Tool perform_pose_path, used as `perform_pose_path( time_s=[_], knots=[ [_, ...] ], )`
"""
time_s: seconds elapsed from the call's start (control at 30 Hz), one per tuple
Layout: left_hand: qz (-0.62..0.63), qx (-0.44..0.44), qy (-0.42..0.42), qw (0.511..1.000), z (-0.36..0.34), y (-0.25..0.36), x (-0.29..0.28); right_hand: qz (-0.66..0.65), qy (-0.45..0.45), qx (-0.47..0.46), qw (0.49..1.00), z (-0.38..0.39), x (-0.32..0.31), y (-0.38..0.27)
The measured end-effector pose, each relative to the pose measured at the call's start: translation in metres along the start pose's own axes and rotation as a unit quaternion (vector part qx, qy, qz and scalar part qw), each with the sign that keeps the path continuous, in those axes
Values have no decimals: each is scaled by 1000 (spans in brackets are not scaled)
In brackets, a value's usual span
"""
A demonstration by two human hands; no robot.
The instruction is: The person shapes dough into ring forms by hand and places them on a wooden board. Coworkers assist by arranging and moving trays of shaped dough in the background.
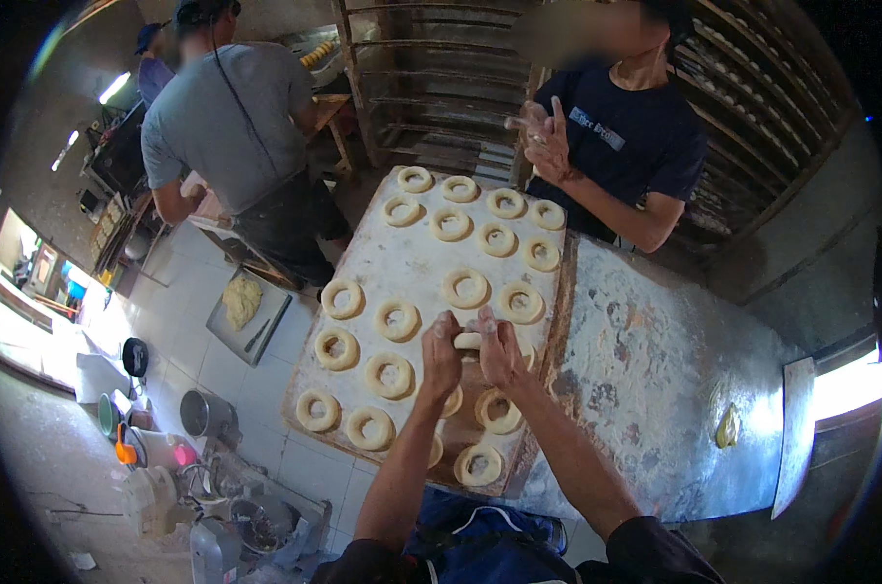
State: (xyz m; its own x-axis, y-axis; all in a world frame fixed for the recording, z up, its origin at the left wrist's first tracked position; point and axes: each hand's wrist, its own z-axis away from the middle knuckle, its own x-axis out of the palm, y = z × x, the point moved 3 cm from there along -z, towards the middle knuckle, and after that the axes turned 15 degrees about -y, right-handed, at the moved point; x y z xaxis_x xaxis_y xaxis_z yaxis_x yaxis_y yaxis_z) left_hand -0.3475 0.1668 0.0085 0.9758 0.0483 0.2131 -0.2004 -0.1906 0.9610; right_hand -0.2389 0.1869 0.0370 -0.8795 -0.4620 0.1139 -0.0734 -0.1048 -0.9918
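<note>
Left, one tray (235, 338) with one dough lump (241, 300). Centre, one board (373, 268) bearing about twenty rings (389, 393); above its near half, left hand (442, 356) and right hand (502, 356), fingers clamped on one dough ring (468, 341). Right, one floury table (645, 389).

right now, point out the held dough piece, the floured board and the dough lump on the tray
Dough piece (468, 341), head view: middle of its showing part.
Floured board (398, 259), head view: bare patch of its top.
Dough lump (239, 301), head view: middle of its top.
</note>
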Motion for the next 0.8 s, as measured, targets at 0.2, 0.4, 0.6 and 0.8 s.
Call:
perform_pose_path(
  time_s=[0.2, 0.4, 0.6, 0.8],
  knots=[
    [-53, -40, 124, 990, -84, 14, -91, 216, -138, -73, 964, -95, 1, -37],
    [-549, -221, 64, 804, -140, -19, -135, 486, 37, 98, 868, -130, 6, -9],
    [-564, -16, -16, 826, -138, -33, -140, 313, 19, 13, 950, 8, -35, 9],
    [-553, -6, 26, 833, -138, -38, -133, 249, 101, 116, 956, 150, -89, 29]
  ],
)
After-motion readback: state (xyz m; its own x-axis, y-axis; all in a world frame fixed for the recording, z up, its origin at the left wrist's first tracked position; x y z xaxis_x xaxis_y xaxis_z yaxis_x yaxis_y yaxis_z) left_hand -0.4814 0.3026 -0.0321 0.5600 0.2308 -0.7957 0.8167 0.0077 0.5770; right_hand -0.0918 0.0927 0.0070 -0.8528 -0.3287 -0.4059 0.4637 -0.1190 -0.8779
